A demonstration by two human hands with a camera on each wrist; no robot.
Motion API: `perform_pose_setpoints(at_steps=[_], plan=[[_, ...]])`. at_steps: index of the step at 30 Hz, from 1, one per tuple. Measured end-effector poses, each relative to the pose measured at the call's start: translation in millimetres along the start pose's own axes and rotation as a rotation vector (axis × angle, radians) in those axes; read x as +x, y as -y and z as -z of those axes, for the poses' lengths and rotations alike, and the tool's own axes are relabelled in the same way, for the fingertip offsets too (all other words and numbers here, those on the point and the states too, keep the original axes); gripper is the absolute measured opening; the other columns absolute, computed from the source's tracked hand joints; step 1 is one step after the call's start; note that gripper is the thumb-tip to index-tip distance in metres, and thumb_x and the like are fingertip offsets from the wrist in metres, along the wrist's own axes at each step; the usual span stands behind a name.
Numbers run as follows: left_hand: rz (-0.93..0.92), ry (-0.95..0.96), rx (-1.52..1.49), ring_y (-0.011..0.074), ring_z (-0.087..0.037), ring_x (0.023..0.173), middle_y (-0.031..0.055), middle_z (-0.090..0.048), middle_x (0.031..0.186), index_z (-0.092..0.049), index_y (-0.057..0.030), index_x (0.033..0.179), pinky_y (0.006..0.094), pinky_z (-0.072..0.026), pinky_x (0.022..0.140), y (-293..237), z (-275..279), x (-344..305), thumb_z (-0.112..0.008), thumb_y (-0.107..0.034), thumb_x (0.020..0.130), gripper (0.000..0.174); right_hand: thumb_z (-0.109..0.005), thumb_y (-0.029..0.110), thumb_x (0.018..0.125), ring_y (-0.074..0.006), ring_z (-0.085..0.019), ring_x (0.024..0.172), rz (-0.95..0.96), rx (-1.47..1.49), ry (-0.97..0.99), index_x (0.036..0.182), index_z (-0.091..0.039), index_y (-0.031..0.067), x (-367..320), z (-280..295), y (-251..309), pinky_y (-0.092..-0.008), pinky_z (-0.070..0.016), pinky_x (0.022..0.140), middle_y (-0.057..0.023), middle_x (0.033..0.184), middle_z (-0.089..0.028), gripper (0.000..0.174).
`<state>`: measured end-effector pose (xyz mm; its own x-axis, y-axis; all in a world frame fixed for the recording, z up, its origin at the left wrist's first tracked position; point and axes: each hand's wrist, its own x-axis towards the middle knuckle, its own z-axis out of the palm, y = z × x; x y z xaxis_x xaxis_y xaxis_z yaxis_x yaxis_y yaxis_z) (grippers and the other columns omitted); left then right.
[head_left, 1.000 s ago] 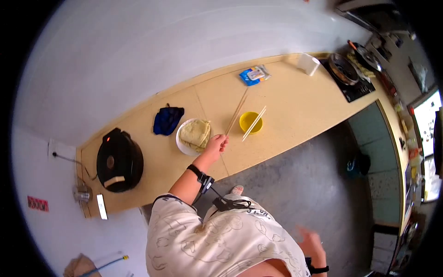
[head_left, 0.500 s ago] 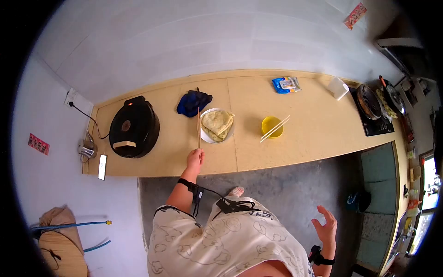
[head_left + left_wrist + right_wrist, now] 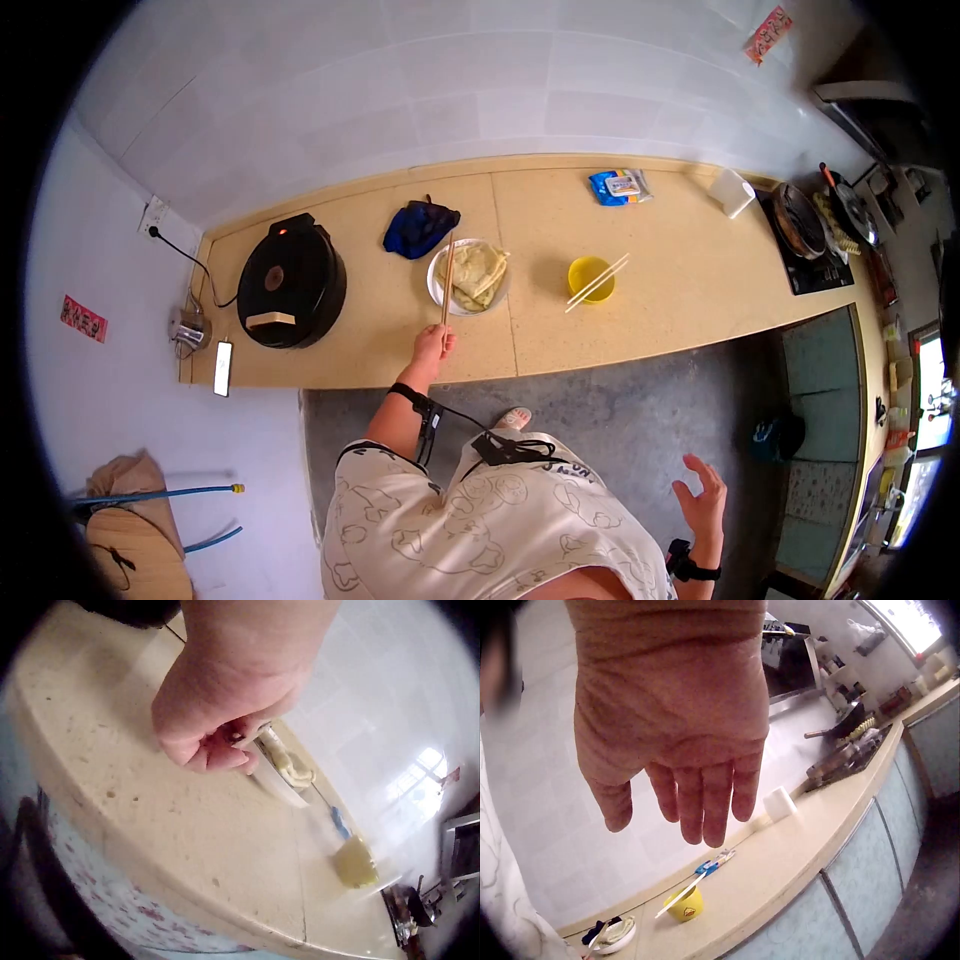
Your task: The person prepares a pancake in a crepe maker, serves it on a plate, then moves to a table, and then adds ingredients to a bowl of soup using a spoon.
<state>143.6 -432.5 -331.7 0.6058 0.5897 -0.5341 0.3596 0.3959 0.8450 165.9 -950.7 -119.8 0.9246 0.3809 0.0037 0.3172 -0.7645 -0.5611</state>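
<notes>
My left hand (image 3: 434, 345) grips a pair of long wooden chopsticks (image 3: 448, 285) near the counter's front edge. Their shafts cross the left side of a white plate (image 3: 436, 290), and their tips show close to a dark blue cloth (image 3: 420, 228). Folded flatbreads (image 3: 474, 272) lie on that plate, right beside the chopsticks. In the left wrist view the fingers curl tightly, and the chopsticks are mostly hidden by the fist. My right hand (image 3: 676, 735) hangs in the air away from the counter, fingers extended, holding nothing.
A black electric griddle (image 3: 290, 285) stands left on the counter, its red light lit. Right of the plate is a yellow bowl (image 3: 578, 272) with two pale chopsticks (image 3: 610, 272) across it. Farther right are a wipes packet (image 3: 620, 186), a white roll (image 3: 733, 192) and a pan (image 3: 798, 222) on the stove.
The left hand has carried the chopsticks from near the yellow bowl leftward past the plate's left rim, then slightly back right over the plate. The right hand has risen and stopped. The head view has shifted.
</notes>
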Motion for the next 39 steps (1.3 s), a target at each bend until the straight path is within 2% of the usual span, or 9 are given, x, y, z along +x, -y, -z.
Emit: perform_pose_setpoints(at_steps=[7,10,12,18,22,24,34,37,39], plan=[[-0.046,0.074,0.01,0.0044,-0.044,0.051,-0.0026,-0.051,0.065,-0.057,-0.0056,0.085,0.0181,-0.0349,0.044,-7.7,-1.9,9.0,-0.048,-0.025,0.088,0.022,-0.07,0.006,0.059,-0.0293,-0.06,0.087,0.013,0.014,-0.012,0.099,-0.059,0.0021,2.5,-2.4,14.0,-0.0347,-0.0464,0.075,-0.0152,0.094,-0.062,0.042],[-0.044,0.183,0.082,0.0046,-0.041,0.05,-0.0028,-0.049,0.065,-0.057,-0.0057,0.086,0.0188,-0.0342,0.043,-16.3,-2.2,11.1,-0.048,-0.025,0.088,0.022,-0.069,0.001,0.059,-0.0267,-0.059,0.093,-0.035,0.032,0.009,0.099,-0.062,0.0034,2.8,-3.6,18.2,-0.0329,-0.0474,0.079,-0.0131,0.098,-0.062,0.04],[-0.018,0.282,0.14,0.0047,-0.039,0.05,-0.0031,-0.048,0.064,-0.057,-0.0055,0.086,0.0193,-0.0333,0.043,-19.5,-2.2,12.3,-0.047,-0.025,0.088,0.022,-0.069,0.001,0.06,-0.0271,-0.059,0.092,-0.026,0.028,0.006,0.099,-0.062,0.0036,2.8,-4.5,21.5,-0.033,-0.0473,0.079,-0.0132,0.099,-0.062,0.04],[0.029,0.334,0.234,0.0051,-0.039,0.05,-0.0027,-0.049,0.064,-0.056,-0.0059,0.083,0.0204,-0.0334,0.044,-24.0,-0.1,17.8,-0.045,-0.026,0.088,0.023,-0.069,0.002,0.061,-0.0273,-0.06,0.091,-0.018,0.008,-0.001,0.098,-0.062,0.004,6.7,-9.6,25.2,-0.0339,-0.0481,0.078,-0.0131,0.097,-0.063,0.038],[0.037,0.28,0.224,0.0056,-0.04,0.05,-0.002,-0.051,0.064,-0.056,-0.0064,0.082,0.0211,-0.0341,0.044,-20.4,3.0,24.6,-0.044,-0.027,0.088,0.025,-0.069,0.001,0.061,-0.0272,-0.06,0.091,-0.028,-0.005,0.01,0.098,-0.062,0.0042,9.0,-11.5,28.3,-0.0343,-0.0485,0.078,-0.013,0.097,-0.063,0.038],[0.048,0.256,0.223,0.0064,-0.045,0.051,0.0,-0.055,0.068,-0.056,-0.0067,0.081,0.0212,-0.0366,0.045,-22.4,4.0,24.6,-0.044,-0.027,0.088,0.025,-0.069,0.005,0.059,-0.03,-0.06,0.083,0.022,0.001,-0.017,0.098,-0.06,0.0022,11.0,-14.5,26.7,-0.0346,-0.0469,0.072,-0.0144,0.091,-0.062,0.041],[0.107,0.235,0.101,0.011,-0.057,0.061,0.0036,-0.061,0.075,-0.055,-0.0057,0.084,0.0244,-0.0462,0.052,-25.1,14.9,27.3,-0.044,-0.039,0.089,0.035,-0.069,0.005,0.06,-0.0295,-0.059,0.088,-0.002,0.007,0.024,0.098,-0.06,0.0024,23.8,-21.6,32.3,-0.0348,-0.0467,0.076,-0.0148,0.094,-0.062,0.039],[0.111,0.12,0.026,0.0122,-0.058,0.059,0.0039,-0.06,0.073,-0.054,-0.0046,0.083,0.0253,-0.0473,0.05,-24.9,21.8,28.3,-0.045,-0.039,0.088,0.036,-0.07,0.005,0.059,-0.0297,-0.059,0.089,0.053,-0.009,0.035,0.098,-0.06,0.0022,28.4,-24.6,33.7,-0.0351,-0.0463,0.077,-0.0147,0.095,-0.062,0.04],[0.099,0.005,0.136,0.0125,-0.057,0.055,0.0033,-0.058,0.067,-0.052,-0.0042,0.08,0.0255,-0.0458,0.046,-28.7,29.0,28.7,-0.046,-0.037,0.088,0.034,-0.069,0.005,0.059,-0.0294,-0.059,0.091,0.015,0.003,0.026,0.098,-0.061,0.0022,31.4,-30.8,31.4,-0.0356,-0.046,0.078,-0.0146,0.096,-0.062,0.041]])
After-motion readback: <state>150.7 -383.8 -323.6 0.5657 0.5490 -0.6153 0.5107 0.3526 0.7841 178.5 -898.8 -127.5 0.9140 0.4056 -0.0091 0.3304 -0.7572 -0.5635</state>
